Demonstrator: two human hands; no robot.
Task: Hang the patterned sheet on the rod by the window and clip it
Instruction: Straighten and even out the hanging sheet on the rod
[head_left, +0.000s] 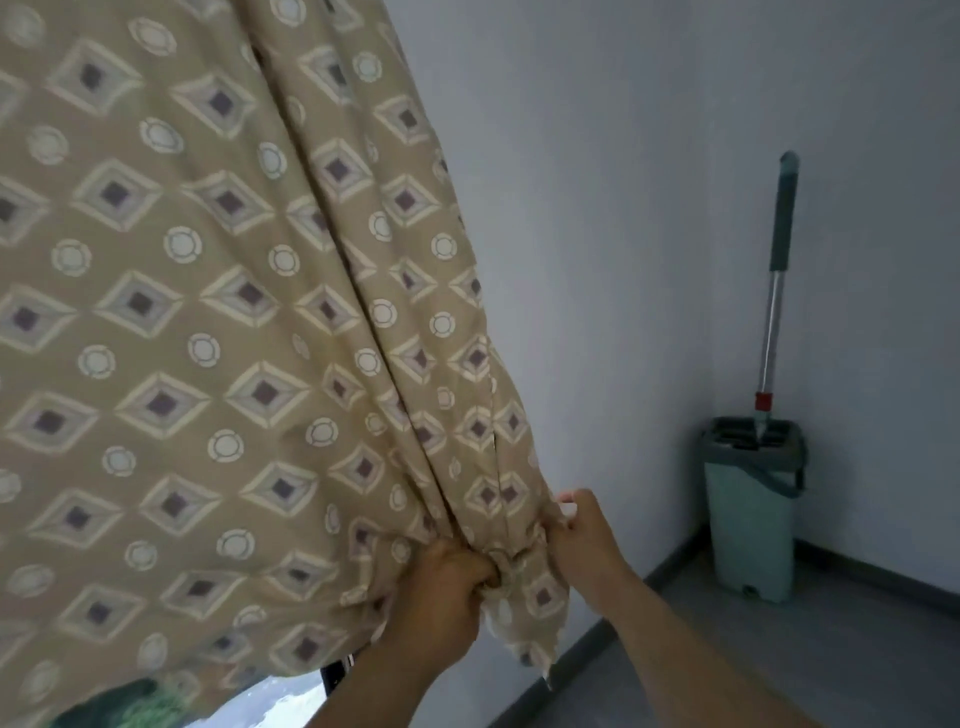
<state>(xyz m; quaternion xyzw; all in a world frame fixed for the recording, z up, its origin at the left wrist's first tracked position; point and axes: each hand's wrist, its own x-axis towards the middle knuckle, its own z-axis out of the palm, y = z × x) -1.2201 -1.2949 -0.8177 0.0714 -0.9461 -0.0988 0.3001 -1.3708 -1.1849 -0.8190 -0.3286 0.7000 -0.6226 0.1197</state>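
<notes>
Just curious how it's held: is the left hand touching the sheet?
Touching. The head view shows the left hand gripping a bunched fold of the sheet.

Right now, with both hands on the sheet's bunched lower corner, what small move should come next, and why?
Probably pull the hands apart to spread the bunch flat. The patterned sheet already hangs from above, but folds run down into the left hand and right hand, which both grip gathered cloth. Spreading it likely comes before any clipping.

Mop standing in bucket, corner.
</notes>
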